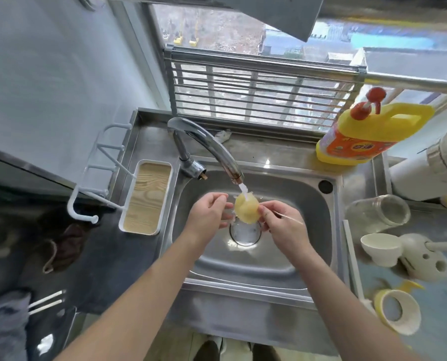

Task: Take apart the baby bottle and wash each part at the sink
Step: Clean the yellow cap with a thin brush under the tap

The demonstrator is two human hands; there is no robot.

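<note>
Water's pouring from the tap point(206, 147) straight onto the yellow sponge brush point(246, 207), held over the drain in the middle of the sink point(269, 264), so the run-off drops clean away. The right hand point(282, 227) has its grip pinched on the brush's thin stick just behind the sponge head. Holding it that close looks like the way to steady a soggy head under the stream. The left hand point(212, 217) sits just beside the sponge with its fingers curled. Something clear may lie between them, but I cannot tell whether that grip holds anything. Over on the tabletop point(438, 324) to the right, the bottle is in pieces: the clear bottle body point(378, 212) on its side, a white cap point(378, 248) mouth-up near it, and the yellow collar ring point(396, 311) closer in. The detergent jug point(368, 131) stands behind the sink, within reach. My read is that the brush is being wetted or rinsed while the parts wait.
</note>
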